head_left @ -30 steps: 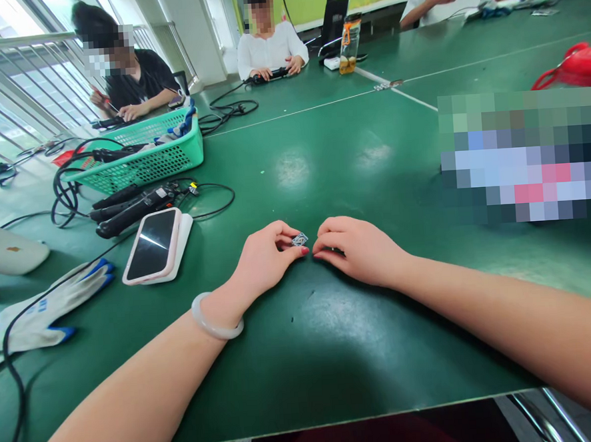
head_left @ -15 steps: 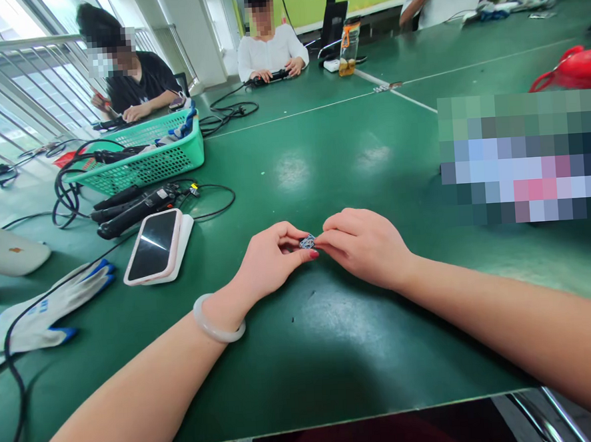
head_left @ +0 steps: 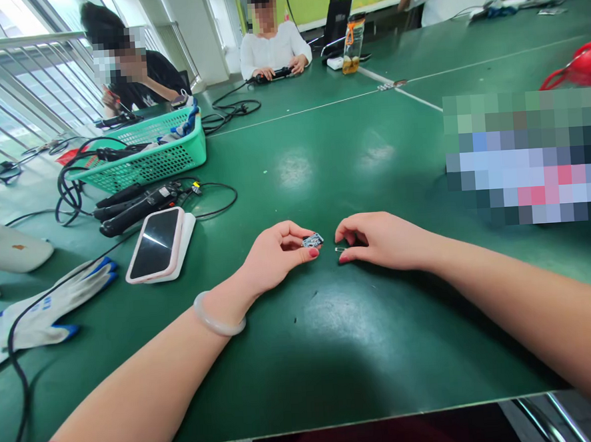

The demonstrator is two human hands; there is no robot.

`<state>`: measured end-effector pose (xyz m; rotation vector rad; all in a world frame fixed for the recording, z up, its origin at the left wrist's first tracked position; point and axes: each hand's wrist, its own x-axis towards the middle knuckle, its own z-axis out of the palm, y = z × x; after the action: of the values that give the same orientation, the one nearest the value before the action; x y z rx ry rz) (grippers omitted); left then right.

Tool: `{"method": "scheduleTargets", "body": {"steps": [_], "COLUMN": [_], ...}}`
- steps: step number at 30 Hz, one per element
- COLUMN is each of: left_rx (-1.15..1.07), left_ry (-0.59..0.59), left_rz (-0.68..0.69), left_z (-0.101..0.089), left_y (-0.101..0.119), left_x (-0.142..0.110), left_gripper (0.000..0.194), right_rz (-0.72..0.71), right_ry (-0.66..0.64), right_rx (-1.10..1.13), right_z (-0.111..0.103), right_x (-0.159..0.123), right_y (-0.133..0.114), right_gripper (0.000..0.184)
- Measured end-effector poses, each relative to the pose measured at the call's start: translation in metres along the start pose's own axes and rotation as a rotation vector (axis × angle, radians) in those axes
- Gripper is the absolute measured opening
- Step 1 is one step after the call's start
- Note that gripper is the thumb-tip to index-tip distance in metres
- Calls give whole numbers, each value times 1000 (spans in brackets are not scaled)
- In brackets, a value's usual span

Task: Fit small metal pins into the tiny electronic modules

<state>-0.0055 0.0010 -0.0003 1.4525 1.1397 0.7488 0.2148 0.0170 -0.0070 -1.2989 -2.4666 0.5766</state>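
Mid frame: my L hand pinches shiny bits; R hand pinches thin clip, might drop b/c it's tiny.

Metal-looking clip, glossy tabletop, plastic basket, cloth glove

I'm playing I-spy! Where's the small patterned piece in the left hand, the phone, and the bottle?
Small patterned piece (head_left: 313, 240): head view, visible middle.
Phone (head_left: 156, 245): head view, dark screen.
Bottle (head_left: 352, 48): head view, middle of its side.

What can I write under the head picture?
At a green table, left hand holds a small patterned piece, right hand a thin pale piece.
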Motion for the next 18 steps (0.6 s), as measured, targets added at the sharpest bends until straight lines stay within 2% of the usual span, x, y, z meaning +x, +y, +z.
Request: {"method": "scheduleTargets", "body": {"steps": [3, 6, 13, 18], "left_rx": [44, 77, 103, 119], "left_ry": [-6, -16, -41, -53], "left_rz": [-4, 0, 9, 2], "left_z": [0, 0, 0, 0], "left_y": [0, 0, -1, -1], "left_x": [0, -1, 0, 0], "left_gripper": [29, 29, 29, 29], "right_rz": [-18, -15, 36, -32], "right_ry": [-17, 7, 42, -59], "right_rx": [-61, -70, -13, -27], "right_z": [2, 5, 9, 4], "right_x": [-1, 0, 5, 1], "right_y": [-2, -5, -4, -6], "right_gripper": [7, 15, 16, 17]}}
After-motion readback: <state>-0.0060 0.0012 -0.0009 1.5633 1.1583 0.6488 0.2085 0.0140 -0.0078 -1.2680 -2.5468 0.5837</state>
